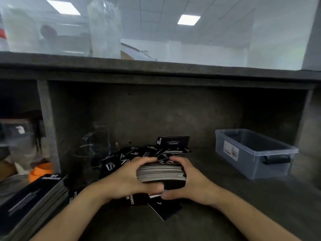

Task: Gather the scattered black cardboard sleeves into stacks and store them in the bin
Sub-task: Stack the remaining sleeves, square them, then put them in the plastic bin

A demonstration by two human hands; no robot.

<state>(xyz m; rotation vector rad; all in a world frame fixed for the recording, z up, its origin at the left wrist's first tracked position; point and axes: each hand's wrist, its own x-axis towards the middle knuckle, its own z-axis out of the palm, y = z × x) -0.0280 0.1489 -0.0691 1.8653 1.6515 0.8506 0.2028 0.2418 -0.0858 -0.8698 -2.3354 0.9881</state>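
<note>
Lit by ceiling panels [188,19] high above and left of the bin [246,160], washed out and hazy up there. Dim, deep in shadow in the recess [173,110] behind the bin. Smeared soft far left of the bin; bowed toward the edges.

Left hand [130,178], right hand [190,181], curled.
</note>
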